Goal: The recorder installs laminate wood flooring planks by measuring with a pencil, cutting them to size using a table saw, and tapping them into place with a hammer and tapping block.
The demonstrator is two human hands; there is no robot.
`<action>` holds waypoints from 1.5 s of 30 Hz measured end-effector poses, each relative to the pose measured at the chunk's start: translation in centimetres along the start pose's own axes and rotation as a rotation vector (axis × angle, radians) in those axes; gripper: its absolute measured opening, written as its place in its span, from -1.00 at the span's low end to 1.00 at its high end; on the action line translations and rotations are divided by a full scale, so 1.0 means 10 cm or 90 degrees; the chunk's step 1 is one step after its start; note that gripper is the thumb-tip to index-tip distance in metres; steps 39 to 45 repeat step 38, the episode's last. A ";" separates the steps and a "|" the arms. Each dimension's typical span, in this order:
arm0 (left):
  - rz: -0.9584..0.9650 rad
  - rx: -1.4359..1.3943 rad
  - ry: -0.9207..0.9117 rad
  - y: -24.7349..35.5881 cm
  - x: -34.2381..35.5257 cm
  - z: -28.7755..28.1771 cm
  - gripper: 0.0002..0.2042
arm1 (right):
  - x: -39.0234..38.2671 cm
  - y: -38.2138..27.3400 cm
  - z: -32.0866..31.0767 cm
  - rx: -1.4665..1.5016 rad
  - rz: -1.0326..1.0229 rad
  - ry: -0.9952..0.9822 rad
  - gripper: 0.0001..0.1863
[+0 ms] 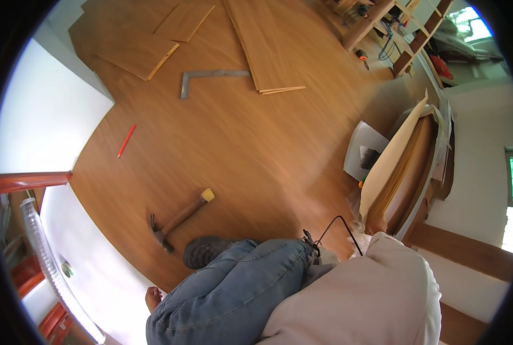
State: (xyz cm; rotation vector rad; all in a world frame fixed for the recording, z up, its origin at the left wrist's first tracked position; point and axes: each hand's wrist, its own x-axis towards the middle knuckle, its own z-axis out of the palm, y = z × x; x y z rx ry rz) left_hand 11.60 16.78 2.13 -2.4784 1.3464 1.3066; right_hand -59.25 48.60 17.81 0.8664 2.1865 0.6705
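At the lower left, beside the white panel, my left hand point(153, 298) shows past my jeans with its fingers curled; whatever is in them is hidden. My right hand point(376, 224) is at the near end of a wrapped stack of floor planks point(404, 167), next to crumpled clear plastic. Its fingers are mostly out of sight. A claw hammer point(179, 221) with a wooden handle and yellow butt end lies on the floor in front of my shoe point(206, 253). Further off are a red pencil point(127, 141) and a metal square point(213, 73).
Loose planks point(268, 52) and cut boards point(138, 54) lie on the wood-look floor point(256, 149). A wooden frame point(377, 23) stands far right, with an orange-and-black tool point(362, 56) near it. White walls point(55, 109) border the left. A black cord point(331, 221) loops beside my knee.
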 end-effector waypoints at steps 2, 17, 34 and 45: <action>-0.036 0.024 0.002 -0.18 0.05 0.03 -0.79 | -0.04 -0.06 -0.05 0.009 0.018 0.005 -0.65; -0.039 -0.048 0.017 0.44 -0.44 -0.16 -0.78 | -0.03 -0.31 -0.26 0.065 0.027 0.108 -0.60; -0.056 0.142 0.135 -0.08 0.31 0.17 -0.73 | 0.92 -2.27 -1.36 0.114 -0.429 0.646 -0.45; -0.001 0.105 0.164 0.03 0.10 0.19 -0.67 | -0.51 -2.37 -1.85 0.198 -0.419 0.300 0.17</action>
